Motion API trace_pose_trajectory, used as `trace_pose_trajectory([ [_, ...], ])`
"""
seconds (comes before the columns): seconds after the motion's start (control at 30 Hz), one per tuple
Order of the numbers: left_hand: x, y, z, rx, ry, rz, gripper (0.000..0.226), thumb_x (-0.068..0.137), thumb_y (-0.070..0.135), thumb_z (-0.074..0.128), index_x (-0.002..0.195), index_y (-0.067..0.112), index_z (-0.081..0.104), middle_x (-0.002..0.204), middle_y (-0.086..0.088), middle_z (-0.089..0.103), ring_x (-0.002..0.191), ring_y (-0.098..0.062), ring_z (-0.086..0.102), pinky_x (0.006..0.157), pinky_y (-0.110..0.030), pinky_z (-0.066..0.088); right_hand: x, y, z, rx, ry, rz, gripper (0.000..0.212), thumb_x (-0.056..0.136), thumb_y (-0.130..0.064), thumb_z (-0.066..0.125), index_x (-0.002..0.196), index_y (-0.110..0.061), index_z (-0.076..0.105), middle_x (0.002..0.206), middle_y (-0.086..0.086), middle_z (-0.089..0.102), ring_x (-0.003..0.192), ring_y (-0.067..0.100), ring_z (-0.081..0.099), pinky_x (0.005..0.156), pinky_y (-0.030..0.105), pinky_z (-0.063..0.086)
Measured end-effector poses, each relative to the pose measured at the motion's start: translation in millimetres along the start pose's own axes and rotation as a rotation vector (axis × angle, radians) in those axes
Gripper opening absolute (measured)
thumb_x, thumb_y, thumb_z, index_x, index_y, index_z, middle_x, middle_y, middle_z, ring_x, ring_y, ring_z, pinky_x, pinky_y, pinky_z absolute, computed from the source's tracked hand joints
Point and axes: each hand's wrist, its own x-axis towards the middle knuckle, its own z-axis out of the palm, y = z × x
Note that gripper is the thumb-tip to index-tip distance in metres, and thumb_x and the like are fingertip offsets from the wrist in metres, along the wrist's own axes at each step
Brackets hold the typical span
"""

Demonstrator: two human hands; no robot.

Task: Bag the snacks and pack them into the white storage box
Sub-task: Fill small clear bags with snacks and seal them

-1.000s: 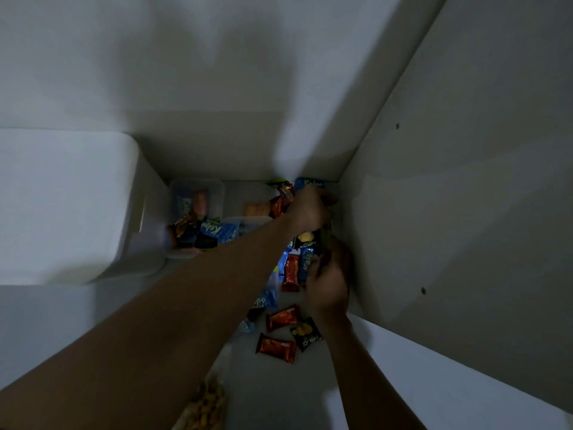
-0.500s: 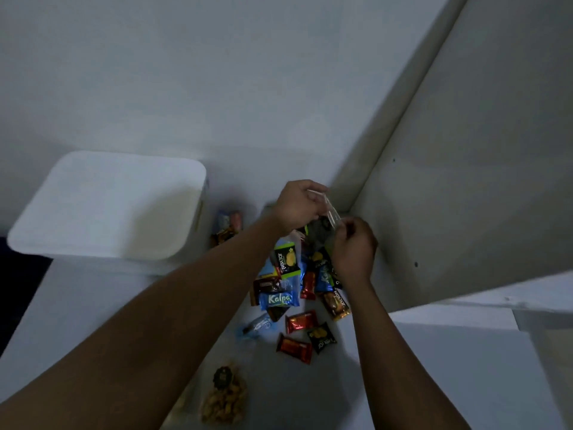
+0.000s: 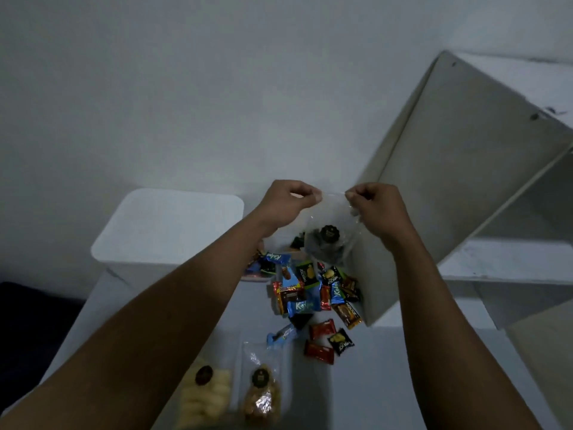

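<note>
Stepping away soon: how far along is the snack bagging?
Done: a nut bag and a pale-snack bag lie filled. In hand: left hand and right hand pinch the top of a clear bag. Left: many loose snacks to bag, then packing the lidded white box.

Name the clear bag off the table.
The bag pinched between left hand and right hand; the other two, pale snacks and brown nuts, lie on the table.

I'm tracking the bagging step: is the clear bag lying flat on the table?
No, left hand and right hand pinch the clear bag by its top, above the snacks.
</note>
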Motion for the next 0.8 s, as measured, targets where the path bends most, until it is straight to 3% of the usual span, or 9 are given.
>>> trace_pose_trajectory([
  [0.07,-16,11,-12,-0.032,0.011,0.033,0.017,0.090,0.019,0.071,0.103,0.008,0.075,0.087,0.005,0.070,0.070,0.001,0.061,0.056,-0.006,0.043,-16,-24,-7,0.026,-0.040,-0.008,0.016,0.093,-0.025,0.066,0.086,-0.013,0.073,0.078,0.009,0.072,0.065,0.013,0.065,0.064,0.031,0.052],
  [0.17,-38,24,-26,-0.035,0.004,0.092,0.014,0.091,0.019,0.070,0.100,0.009,0.073,0.084,0.004,0.069,0.072,-0.008,0.059,0.056,-0.007,0.044,-42,-53,-11,-0.048,-0.079,-0.077,0.029,0.088,-0.040,0.070,0.091,-0.012,0.075,0.079,0.002,0.072,0.065,0.008,0.068,0.060,0.023,0.053],
  [0.27,-60,32,-36,0.011,-0.024,0.143,0.014,0.092,0.019,0.069,0.099,0.008,0.073,0.083,0.007,0.067,0.070,-0.007,0.057,0.055,-0.006,0.043,-63,-73,-7,-0.212,-0.103,-0.174,0.020,0.087,-0.034,0.073,0.088,-0.013,0.074,0.075,-0.004,0.069,0.065,0.007,0.064,0.056,0.018,0.047],
  [0.37,-81,37,-44,0.020,-0.025,0.171,0.014,0.094,0.017,0.066,0.099,0.005,0.071,0.084,0.009,0.065,0.070,-0.008,0.056,0.055,-0.007,0.042,-77,-88,1,-0.293,-0.125,-0.216,0.015,0.091,-0.027,0.069,0.089,-0.013,0.074,0.077,-0.004,0.069,0.070,0.010,0.065,0.061,0.023,0.048],
  [0.47,-93,39,-50,0.039,-0.032,0.172,0.013,0.097,0.020,0.061,0.099,0.008,0.067,0.084,0.006,0.061,0.072,-0.011,0.055,0.060,-0.014,0.044,-85,-99,10,-0.350,-0.135,-0.238,0.013,0.092,-0.025,0.066,0.091,-0.014,0.073,0.082,-0.001,0.071,0.074,0.014,0.066,0.065,0.027,0.052],
  [0.6,-106,42,-60,0.018,-0.031,0.188,0.009,0.098,0.021,0.059,0.093,0.014,0.064,0.084,0.003,0.059,0.073,-0.012,0.054,0.063,-0.019,0.042,-93,-111,21,-0.439,-0.114,-0.272,0.016,0.097,-0.024,0.059,0.099,-0.013,0.070,0.092,0.000,0.068,0.079,0.012,0.061,0.068,0.026,0.048],
  [0.8,-115,48,-71,-0.046,0.003,0.214,0.009,0.097,0.021,0.062,0.097,0.015,0.069,0.090,0.002,0.065,0.074,-0.012,0.057,0.062,-0.016,0.045,-96,-119,35,-0.551,-0.080,-0.264,0.015,0.102,-0.029,0.046,0.095,-0.021,0.056,0.090,-0.003,0.057,0.081,0.018,0.055,0.074,0.039,0.049],
])
